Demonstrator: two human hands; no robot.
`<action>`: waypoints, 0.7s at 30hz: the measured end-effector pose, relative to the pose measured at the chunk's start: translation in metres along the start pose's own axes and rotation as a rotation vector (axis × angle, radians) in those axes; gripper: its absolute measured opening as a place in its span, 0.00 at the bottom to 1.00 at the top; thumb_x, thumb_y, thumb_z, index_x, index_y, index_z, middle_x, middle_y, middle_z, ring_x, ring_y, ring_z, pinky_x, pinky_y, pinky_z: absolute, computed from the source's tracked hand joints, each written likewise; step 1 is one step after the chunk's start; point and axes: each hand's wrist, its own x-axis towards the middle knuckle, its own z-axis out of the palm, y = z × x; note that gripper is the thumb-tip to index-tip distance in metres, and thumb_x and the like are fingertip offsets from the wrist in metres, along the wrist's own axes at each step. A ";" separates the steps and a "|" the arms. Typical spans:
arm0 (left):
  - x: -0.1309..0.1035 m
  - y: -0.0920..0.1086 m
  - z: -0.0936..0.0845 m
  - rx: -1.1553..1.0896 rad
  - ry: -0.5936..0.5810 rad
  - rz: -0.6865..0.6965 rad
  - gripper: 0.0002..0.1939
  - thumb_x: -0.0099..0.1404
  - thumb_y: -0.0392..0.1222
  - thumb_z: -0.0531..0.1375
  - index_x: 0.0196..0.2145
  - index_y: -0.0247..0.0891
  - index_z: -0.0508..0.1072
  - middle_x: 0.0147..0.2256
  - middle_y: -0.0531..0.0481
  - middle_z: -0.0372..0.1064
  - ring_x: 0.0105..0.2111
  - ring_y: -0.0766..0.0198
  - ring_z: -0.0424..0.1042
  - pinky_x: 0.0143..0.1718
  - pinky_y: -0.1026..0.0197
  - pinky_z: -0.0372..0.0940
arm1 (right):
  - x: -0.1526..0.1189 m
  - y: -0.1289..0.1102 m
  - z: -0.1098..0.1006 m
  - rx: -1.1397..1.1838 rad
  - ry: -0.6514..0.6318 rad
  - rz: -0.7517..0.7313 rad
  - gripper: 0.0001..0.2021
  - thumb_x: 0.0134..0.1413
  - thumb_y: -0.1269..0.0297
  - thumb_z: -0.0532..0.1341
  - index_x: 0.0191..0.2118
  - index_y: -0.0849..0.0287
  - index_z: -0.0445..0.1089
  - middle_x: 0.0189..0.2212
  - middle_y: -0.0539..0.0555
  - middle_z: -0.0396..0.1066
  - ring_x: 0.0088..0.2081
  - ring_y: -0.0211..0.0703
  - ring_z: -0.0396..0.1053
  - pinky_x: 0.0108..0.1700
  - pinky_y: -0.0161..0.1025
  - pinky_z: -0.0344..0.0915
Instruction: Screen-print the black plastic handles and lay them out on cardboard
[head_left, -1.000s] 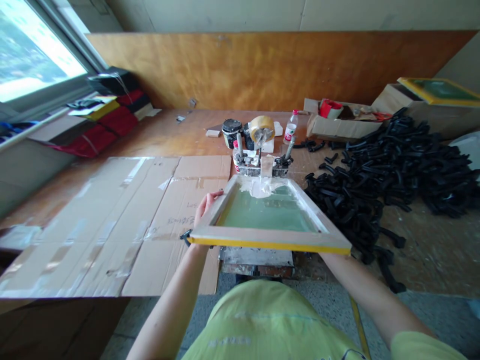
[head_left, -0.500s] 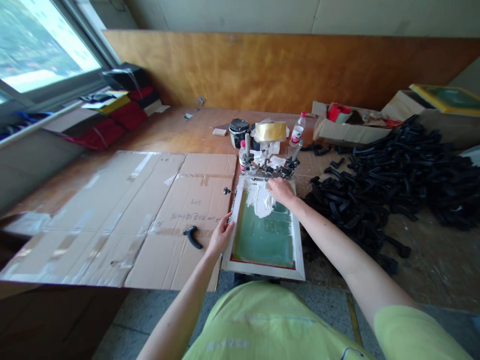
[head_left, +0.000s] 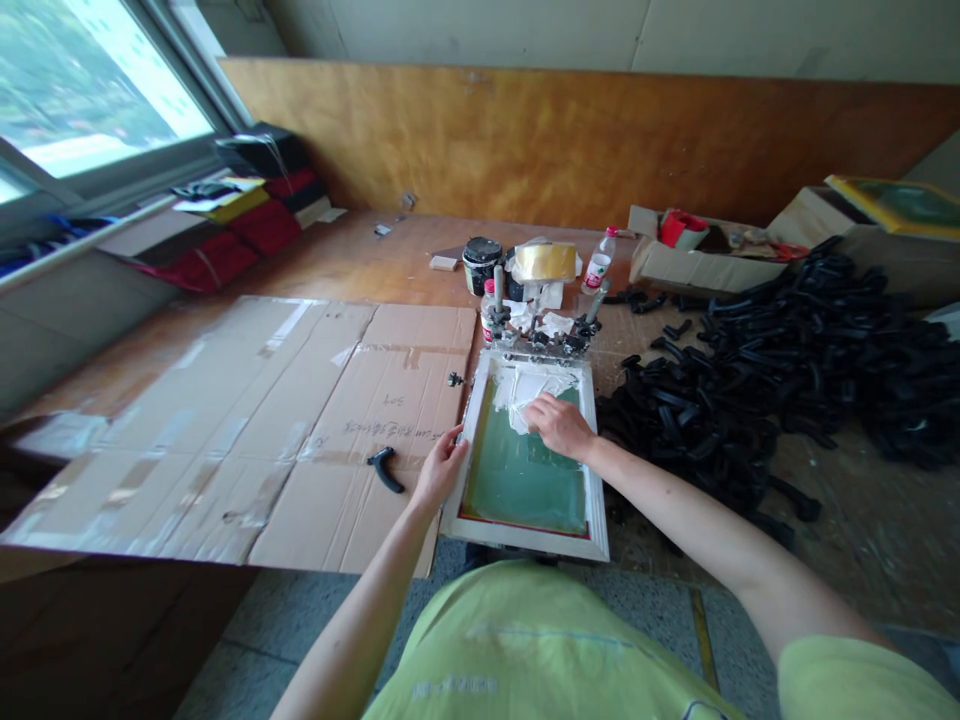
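Well, taking your framed screen (head_left: 525, 490) as the clock's centre, it lies on a worn brown tabletop (head_left: 360, 265), with an upright wooden board (head_left: 525, 140) at twelve, a window (head_left: 105, 90) at ten and speckled floor (head_left: 247, 630) at eight. Your left hand (head_left: 442, 465) touches the frame's nine o'clock edge; you cannot tell whether it grips. Your right hand (head_left: 559, 425) has its fingers curled at the white paste (head_left: 517, 385); whether they hold anything is hidden. Count one cardboard sheet (head_left: 187, 430) at nine, bearing one curved black piece (head_left: 386, 470); two red-capped bottles (head_left: 598, 265), one near twelve, one at one; one roll of tape (head_left: 545, 262) at twelve; one yellow-rimmed screen (head_left: 900, 205) at two; and, towards three, a heap of black pieces (head_left: 697, 420) too tangled to count.
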 end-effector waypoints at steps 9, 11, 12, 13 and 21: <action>-0.016 0.050 -0.009 -0.173 -0.076 -0.079 0.37 0.55 0.58 0.64 0.59 0.41 0.64 0.30 0.51 0.74 0.24 0.65 0.70 0.23 0.65 0.62 | 0.054 0.032 -0.031 0.142 0.120 0.303 0.26 0.53 0.64 0.65 0.58 0.49 0.65 0.42 0.52 0.71 0.42 0.47 0.68 0.45 0.40 0.63; -0.017 0.071 -0.015 -0.192 -0.090 -0.073 0.34 0.56 0.60 0.63 0.56 0.41 0.68 0.31 0.51 0.74 0.23 0.65 0.69 0.22 0.65 0.61 | 0.065 0.053 -0.044 0.103 0.149 0.406 0.29 0.53 0.64 0.66 0.61 0.48 0.63 0.43 0.54 0.70 0.41 0.48 0.68 0.45 0.41 0.63; -0.016 0.082 -0.017 -0.197 -0.086 -0.057 0.32 0.56 0.61 0.62 0.52 0.40 0.71 0.31 0.50 0.74 0.23 0.65 0.69 0.22 0.65 0.61 | 0.065 0.066 -0.050 0.088 0.191 0.444 0.28 0.53 0.64 0.65 0.61 0.49 0.63 0.44 0.55 0.69 0.42 0.48 0.68 0.45 0.42 0.63; -0.014 0.094 -0.018 -0.208 -0.077 -0.027 0.30 0.56 0.62 0.61 0.48 0.39 0.74 0.31 0.50 0.73 0.23 0.66 0.69 0.22 0.65 0.61 | 0.060 0.078 -0.056 0.084 0.252 0.483 0.27 0.54 0.64 0.64 0.60 0.50 0.63 0.45 0.56 0.69 0.43 0.49 0.68 0.46 0.43 0.63; 0.026 0.175 0.005 -0.402 0.012 0.256 0.23 0.61 0.60 0.56 0.41 0.37 0.72 0.33 0.47 0.73 0.29 0.65 0.72 0.26 0.66 0.64 | -0.027 0.101 -0.015 0.220 0.322 0.819 0.07 0.57 0.67 0.59 0.40 0.62 0.71 0.33 0.57 0.73 0.36 0.44 0.68 0.41 0.39 0.63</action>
